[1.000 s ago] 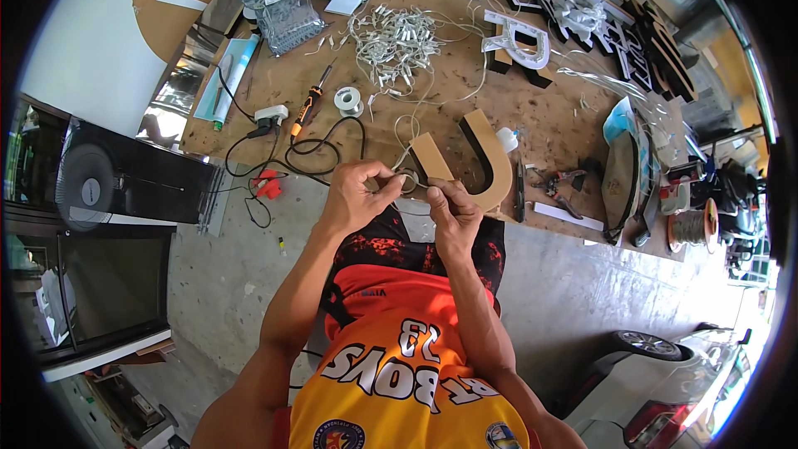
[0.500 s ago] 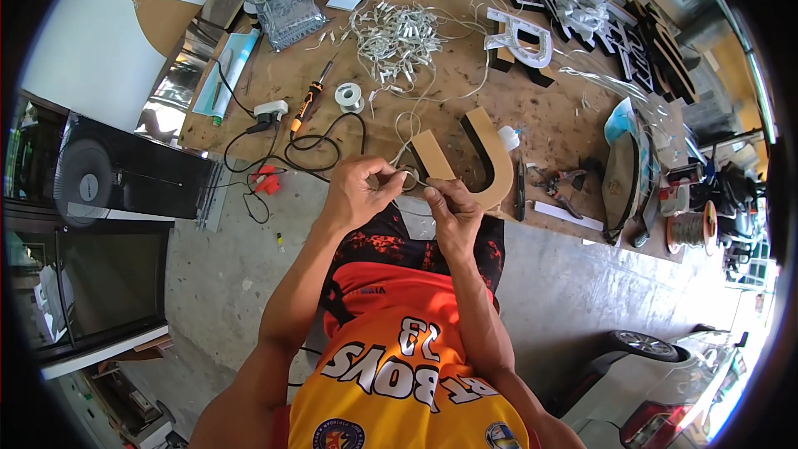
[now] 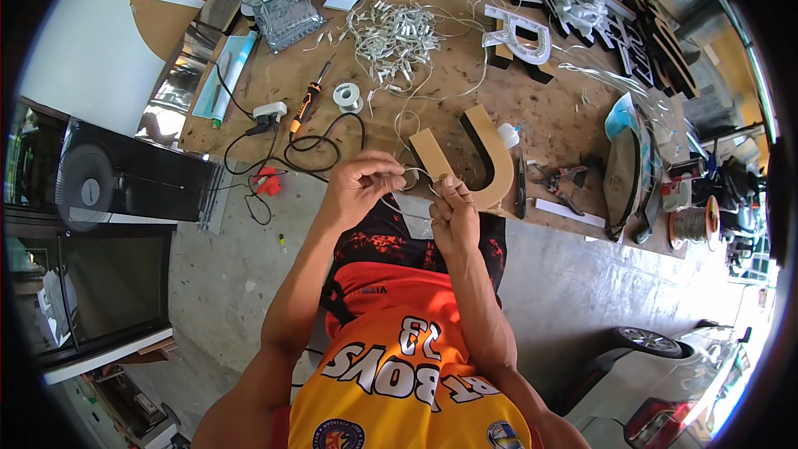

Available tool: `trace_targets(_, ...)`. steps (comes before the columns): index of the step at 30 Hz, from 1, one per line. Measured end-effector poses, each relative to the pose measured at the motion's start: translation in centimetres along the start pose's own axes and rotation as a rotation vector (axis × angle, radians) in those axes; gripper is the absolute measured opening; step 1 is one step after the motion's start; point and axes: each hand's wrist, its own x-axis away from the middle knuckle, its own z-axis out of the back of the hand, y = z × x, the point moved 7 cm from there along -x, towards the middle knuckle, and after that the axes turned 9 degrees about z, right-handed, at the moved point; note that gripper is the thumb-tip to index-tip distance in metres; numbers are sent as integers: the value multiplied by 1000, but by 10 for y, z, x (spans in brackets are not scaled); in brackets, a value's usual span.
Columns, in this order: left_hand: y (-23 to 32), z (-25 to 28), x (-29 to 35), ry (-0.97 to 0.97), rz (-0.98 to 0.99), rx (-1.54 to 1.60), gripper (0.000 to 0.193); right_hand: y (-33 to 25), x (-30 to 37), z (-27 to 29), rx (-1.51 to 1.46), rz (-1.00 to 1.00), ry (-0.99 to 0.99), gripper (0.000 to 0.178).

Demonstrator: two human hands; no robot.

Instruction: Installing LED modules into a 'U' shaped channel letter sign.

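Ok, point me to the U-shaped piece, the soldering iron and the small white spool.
U-shaped piece (image 3: 499, 155): head view, tan face of its right arm.
Soldering iron (image 3: 305, 106): head view, orange-and-black handle.
Small white spool (image 3: 347, 96): head view, its round face.

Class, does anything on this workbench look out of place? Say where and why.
Yes: the soldering iron lies on the workbench, left of the white wire spool, with its metal tip bare and no stand under it: risky if hot.
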Motion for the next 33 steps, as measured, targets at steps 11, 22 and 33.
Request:
trace_targets(11, 0, -34, 6, -177, 27, -31, 15, -3, 1, -7, 13, 55, -51, 11)
trace_targets(22, -8, -34, 5, -75, 205, 86, 19, -5, 9, -13, 93, 188, -24, 10)
trace_targets(33, -9, -32, 11, -80, 178, -2, 11, -4, 13, -4, 318, 266, 54, 9)
